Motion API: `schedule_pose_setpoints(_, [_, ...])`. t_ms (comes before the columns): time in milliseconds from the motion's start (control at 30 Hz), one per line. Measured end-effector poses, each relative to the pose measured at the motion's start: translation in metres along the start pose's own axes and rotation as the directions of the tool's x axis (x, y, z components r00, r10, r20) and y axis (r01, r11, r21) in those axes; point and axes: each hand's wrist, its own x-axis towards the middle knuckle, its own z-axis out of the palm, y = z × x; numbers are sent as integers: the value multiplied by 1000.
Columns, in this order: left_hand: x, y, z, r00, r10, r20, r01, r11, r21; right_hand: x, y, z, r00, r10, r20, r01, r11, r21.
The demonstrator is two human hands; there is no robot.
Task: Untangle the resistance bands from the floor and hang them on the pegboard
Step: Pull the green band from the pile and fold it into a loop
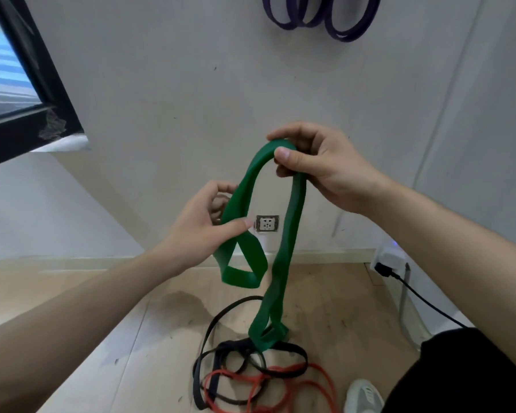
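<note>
Head view: green band (292,222) hangs as a twisted loop from the right hand (319,171), whose thumb and curled fingers pinch its top bend. Left hand (200,231) pinches the left strand between thumb and fingers. Below the fingers, black bands (209,332) and a red band (319,371) lie tangled on the floor (131,338). Purple bands (322,16) hang above.

- No writing, brand, number or sign can be read anywhere.
- The wall socket (267,223), just beside the fingers of the left hand (197,234), shows only slots; any marking is too small to tell.
- The shoe (364,396), well below the fingers of the right hand (322,171), bears blurred stripes, not legible as a mark.
</note>
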Motion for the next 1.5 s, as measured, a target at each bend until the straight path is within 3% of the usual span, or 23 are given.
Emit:
schedule_pose_setpoints(200, [-1, 14, -2, 978, 160, -131, -161, 987, 2, -9, 15, -32, 980, 193, 56, -191, 981, -38])
schedule_pose_setpoints(467, [0, 23, -6, 980, 148, -132, -150, 989, -4, -19, 28, -32, 915, 349, 203, -317, 932, -172])
schedule_pose_setpoints(567, [1, 24, -3, 984, 139, -115, -140, 990, -8, -20, 27, -12, 911, 324, 254, -257, 929, -264])
schedule_pose_setpoints(800, [1, 25, 2, 977, 190, -94, -186, 981, 55, -17, 18, 28, 988, 98, 116, -52, 936, -348])
schedule_pose_setpoints(1100, [-1, 14, -10, 978, 208, 22, -208, 959, 191, -17, 16, 23, 968, 211, 137, -173, 954, -245])
schedule_pose_setpoints(1367, [3, 8, -8, 979, 204, 25, -206, 966, 154, -14, 15, 22, 987, 148, 63, -142, 986, -83])
schedule_pose_setpoints(1500, [3, -14, -13, 984, 111, 142, -142, 963, 227, -14, 9, 7, 995, 99, -23, -102, 984, -143])
